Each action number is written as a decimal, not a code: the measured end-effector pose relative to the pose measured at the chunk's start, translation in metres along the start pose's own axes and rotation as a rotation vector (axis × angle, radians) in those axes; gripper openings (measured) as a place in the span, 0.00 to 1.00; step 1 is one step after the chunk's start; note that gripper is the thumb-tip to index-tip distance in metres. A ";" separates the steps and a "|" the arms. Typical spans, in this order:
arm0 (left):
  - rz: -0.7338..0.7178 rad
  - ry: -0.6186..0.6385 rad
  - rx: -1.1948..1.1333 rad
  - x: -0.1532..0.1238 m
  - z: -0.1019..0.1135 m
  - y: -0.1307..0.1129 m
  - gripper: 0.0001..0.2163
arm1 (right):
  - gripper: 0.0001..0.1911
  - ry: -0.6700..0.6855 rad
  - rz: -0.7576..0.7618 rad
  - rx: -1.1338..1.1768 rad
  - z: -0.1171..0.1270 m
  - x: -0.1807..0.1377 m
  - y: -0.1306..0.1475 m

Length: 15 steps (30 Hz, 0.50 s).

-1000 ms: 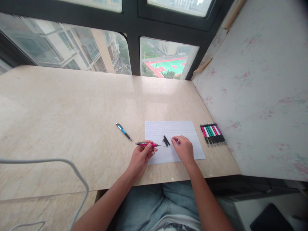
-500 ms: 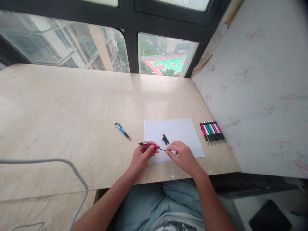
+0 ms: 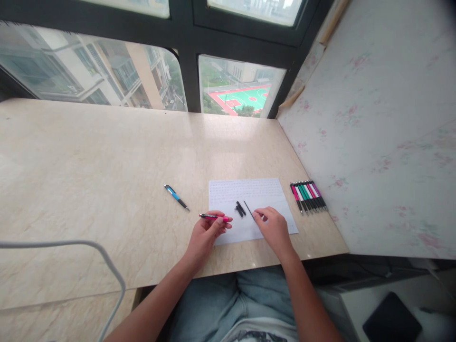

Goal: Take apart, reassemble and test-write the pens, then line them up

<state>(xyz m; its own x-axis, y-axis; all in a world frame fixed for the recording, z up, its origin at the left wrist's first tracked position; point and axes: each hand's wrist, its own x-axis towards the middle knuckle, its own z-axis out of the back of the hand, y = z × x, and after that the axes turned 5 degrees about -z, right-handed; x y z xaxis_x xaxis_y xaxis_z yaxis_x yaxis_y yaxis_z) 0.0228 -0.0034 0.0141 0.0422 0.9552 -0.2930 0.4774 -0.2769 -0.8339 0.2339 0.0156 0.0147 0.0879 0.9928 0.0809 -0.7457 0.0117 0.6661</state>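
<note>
Between the thumb and fingers of my left hand [image 3: 208, 230] is a pink pen barrel [image 3: 210, 217], its clip end pointing left. My right hand [image 3: 272, 225] pinches a thin dark pen refill [image 3: 248, 209] near its lower end, and the refill slants up to the left over the paper. Both hands are over a white sheet of paper [image 3: 228, 192] with rows of handwriting on its upper part. Several small black pen parts [image 3: 240, 209] lie on the sheet between the hands. A blue pen [image 3: 177, 197] with a black grip rests on the tabletop left of the paper.
Several pens [image 3: 308, 196] in pink, white, green and purple lie side by side right of the paper, near the papered wall [image 3: 374, 142]. A pale cable [image 3: 96, 247] curves across the lower left. The marble tabletop [image 3: 107, 156] reaches back to the window.
The refill has come out of the pink barrel. My right hand has moved away to the right with it and tilted it upward. The whole view has shifted slightly.
</note>
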 end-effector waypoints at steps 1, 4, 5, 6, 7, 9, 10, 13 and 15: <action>-0.003 0.009 0.008 0.000 0.000 0.001 0.13 | 0.12 0.003 -0.009 0.048 -0.002 -0.002 0.006; -0.049 0.043 0.064 0.000 0.001 0.002 0.11 | 0.14 0.155 -0.106 0.372 -0.013 -0.010 0.024; -0.078 0.052 0.104 0.000 0.001 0.002 0.11 | 0.15 0.235 -0.173 0.517 -0.018 -0.013 0.030; -0.110 0.056 0.155 -0.001 0.002 0.001 0.10 | 0.16 0.308 -0.248 0.658 -0.024 -0.017 0.035; -0.145 0.054 0.210 -0.001 0.002 0.001 0.10 | 0.18 0.351 -0.329 0.782 -0.030 -0.020 0.040; -0.212 0.044 0.314 -0.002 0.003 0.000 0.08 | 0.19 0.418 -0.438 0.968 -0.040 -0.025 0.047; -0.242 0.042 0.354 -0.002 0.004 0.000 0.08 | 0.20 0.437 -0.468 1.021 -0.044 -0.026 0.049; -0.288 0.052 0.415 -0.003 0.005 0.002 0.08 | 0.19 0.464 -0.478 1.052 -0.048 -0.028 0.051; -0.279 0.038 0.412 -0.003 0.004 0.001 0.08 | 0.16 0.452 -0.460 1.021 -0.046 -0.027 0.048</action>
<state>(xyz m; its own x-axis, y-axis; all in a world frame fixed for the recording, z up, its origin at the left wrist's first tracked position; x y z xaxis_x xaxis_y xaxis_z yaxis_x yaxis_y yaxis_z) 0.0195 -0.0071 0.0123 -0.0021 0.9998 -0.0217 0.0889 -0.0215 -0.9958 0.1656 -0.0053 0.0109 -0.1833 0.8745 -0.4490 0.1784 0.4787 0.8597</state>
